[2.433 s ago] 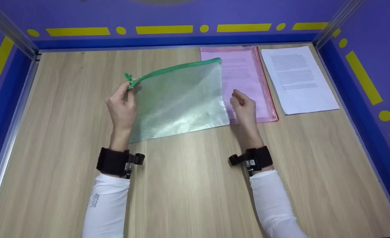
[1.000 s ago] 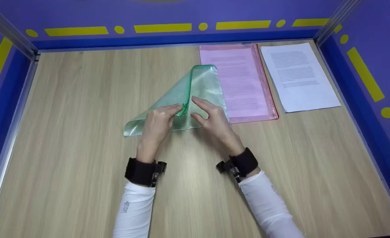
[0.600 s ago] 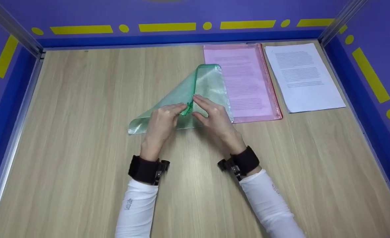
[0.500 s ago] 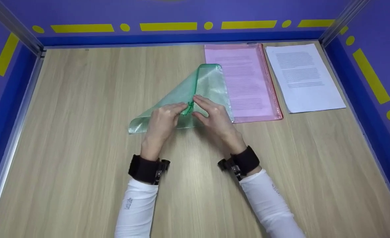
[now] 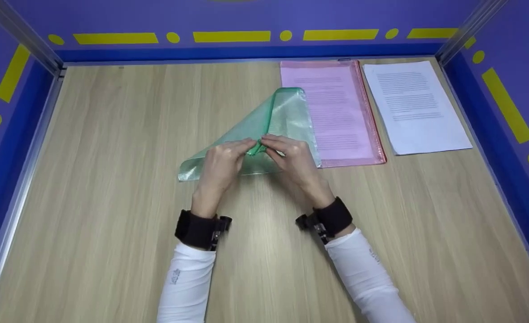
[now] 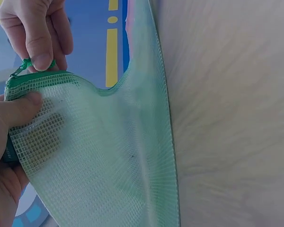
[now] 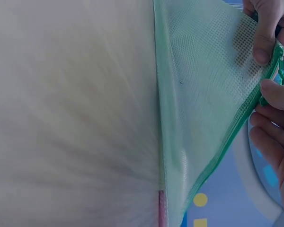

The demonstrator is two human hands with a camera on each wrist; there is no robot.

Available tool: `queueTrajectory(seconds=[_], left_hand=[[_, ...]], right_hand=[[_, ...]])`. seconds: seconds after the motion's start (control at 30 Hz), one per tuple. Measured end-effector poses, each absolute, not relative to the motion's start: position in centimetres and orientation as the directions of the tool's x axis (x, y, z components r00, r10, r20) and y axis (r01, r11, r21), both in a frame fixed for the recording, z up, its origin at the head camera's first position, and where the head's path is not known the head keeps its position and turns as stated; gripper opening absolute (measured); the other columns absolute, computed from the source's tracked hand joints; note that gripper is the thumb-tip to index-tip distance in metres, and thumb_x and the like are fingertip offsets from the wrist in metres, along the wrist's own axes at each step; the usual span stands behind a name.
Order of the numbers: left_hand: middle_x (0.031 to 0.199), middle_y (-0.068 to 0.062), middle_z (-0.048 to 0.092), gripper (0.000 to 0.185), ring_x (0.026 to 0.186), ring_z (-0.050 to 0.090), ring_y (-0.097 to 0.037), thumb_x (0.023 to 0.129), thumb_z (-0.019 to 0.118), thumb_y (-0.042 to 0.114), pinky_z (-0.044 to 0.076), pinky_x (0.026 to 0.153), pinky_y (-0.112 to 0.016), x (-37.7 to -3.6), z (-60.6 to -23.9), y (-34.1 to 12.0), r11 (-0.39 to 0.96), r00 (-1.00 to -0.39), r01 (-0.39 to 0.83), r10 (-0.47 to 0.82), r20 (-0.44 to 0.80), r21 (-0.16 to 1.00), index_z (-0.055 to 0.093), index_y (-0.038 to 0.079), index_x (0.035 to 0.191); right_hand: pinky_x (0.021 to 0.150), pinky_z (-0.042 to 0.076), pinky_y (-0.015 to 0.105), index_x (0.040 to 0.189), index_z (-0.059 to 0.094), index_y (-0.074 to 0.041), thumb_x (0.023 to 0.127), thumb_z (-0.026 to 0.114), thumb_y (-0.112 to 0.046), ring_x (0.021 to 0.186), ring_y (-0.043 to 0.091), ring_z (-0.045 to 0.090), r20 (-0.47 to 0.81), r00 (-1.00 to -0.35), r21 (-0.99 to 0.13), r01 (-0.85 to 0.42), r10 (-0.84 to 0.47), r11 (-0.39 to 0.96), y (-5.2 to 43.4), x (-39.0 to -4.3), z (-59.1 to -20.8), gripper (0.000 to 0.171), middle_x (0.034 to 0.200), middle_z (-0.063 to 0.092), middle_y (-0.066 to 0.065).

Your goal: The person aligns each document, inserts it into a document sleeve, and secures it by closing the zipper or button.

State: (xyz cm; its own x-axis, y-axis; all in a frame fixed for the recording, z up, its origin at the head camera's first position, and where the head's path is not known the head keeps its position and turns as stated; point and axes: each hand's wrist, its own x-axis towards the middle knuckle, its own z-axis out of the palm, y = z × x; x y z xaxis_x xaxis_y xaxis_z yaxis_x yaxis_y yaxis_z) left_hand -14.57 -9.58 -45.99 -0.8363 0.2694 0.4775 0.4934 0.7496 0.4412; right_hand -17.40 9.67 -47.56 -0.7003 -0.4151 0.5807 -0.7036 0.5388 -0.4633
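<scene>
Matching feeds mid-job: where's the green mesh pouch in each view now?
Head: the green mesh pouch is near the centre, partly hidden by the left hand and right hand.
Left wrist: the green mesh pouch spans the left and middle.
Right wrist: the green mesh pouch runs top to bottom, right of centre.
Shared landmark: the green pull cord at its zip corner, pinched by the right hand.

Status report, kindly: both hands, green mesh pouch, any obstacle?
Left hand pinches corner of green mesh zipper pouch. Right hand pinches its cord pull. Pouch folded over, not flat. No obstacle seen at hands.
</scene>
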Motion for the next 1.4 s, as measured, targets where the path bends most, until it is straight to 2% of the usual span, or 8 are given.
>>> queueTrajectory(seconds=[0.3, 0.5, 0.83, 1.03, 1.4], left_hand=[[0.111, -0.011, 0.075, 0.024, 0.102, 0.074, -0.026, 0.093, 0.063, 0.003, 0.060, 0.086, -0.037, -14.7, -45.7, -10.0, 0.711, -0.830, 0.512, 0.265, 0.491, 0.481, 0.074, 0.006, 0.114], [0.110, -0.012, 0.075, 0.023, 0.101, 0.074, -0.027, 0.092, 0.064, 0.004, 0.059, 0.087, -0.038, -14.7, -45.4, -10.3, 0.685, -0.816, 0.541, 0.285, 0.503, 0.488, 0.075, 0.005, 0.113], [0.112, -0.011, 0.075, 0.025, 0.103, 0.073, -0.027, 0.091, 0.065, 0.004, 0.059, 0.089, -0.037, -14.5, -45.5, -10.9, 0.689, -0.819, 0.537, 0.289, 0.495, 0.486, 0.074, 0.007, 0.114], [0.114, -0.011, 0.074, 0.026, 0.104, 0.073, -0.028, 0.091, 0.065, 0.005, 0.058, 0.090, -0.038, -14.6, -45.3, -11.1, 0.694, -0.818, 0.541, 0.302, 0.490, 0.475, 0.073, 0.007, 0.115], [0.111, -0.014, 0.074, 0.025, 0.103, 0.073, -0.029, 0.089, 0.067, 0.000, 0.059, 0.089, -0.037, -14.5, -45.3, -11.5, 0.687, -0.818, 0.527, 0.250, 0.518, 0.501, 0.074, 0.005, 0.113]], right_hand=[[0.079, 0.060, 0.028, 0.100, 0.077, -0.001, 0.088, 0.072, -0.009, 0.086, 0.023, 0.076, 0.592, -0.687, -0.499, -0.723, -0.422, 0.477, 10.9, -17.3, -46.7, 0.015, 0.095, 0.078, 0.012], [0.073, 0.060, 0.029, 0.095, 0.078, -0.002, 0.086, 0.074, -0.009, 0.079, 0.021, 0.075, 0.603, -0.699, -0.509, -0.708, -0.384, 0.490, 11.5, -17.6, -46.3, 0.012, 0.087, 0.078, 0.009], [0.074, 0.060, 0.032, 0.096, 0.079, -0.003, 0.089, 0.073, -0.013, 0.081, 0.021, 0.076, 0.520, -0.767, -0.534, -0.636, -0.377, 0.558, 11.8, -18.7, -46.3, 0.014, 0.088, 0.078, 0.009], [0.074, 0.061, 0.034, 0.095, 0.079, -0.002, 0.088, 0.073, -0.013, 0.080, 0.024, 0.076, 0.489, -0.785, -0.524, -0.613, -0.381, 0.592, 12.2, -20.1, -46.2, 0.015, 0.087, 0.078, 0.012], [0.075, 0.061, 0.036, 0.095, 0.078, -0.001, 0.088, 0.073, -0.012, 0.081, 0.027, 0.076, 0.406, -0.845, -0.552, -0.529, -0.347, 0.644, 13.0, -22.1, -46.1, 0.014, 0.088, 0.077, 0.015]])
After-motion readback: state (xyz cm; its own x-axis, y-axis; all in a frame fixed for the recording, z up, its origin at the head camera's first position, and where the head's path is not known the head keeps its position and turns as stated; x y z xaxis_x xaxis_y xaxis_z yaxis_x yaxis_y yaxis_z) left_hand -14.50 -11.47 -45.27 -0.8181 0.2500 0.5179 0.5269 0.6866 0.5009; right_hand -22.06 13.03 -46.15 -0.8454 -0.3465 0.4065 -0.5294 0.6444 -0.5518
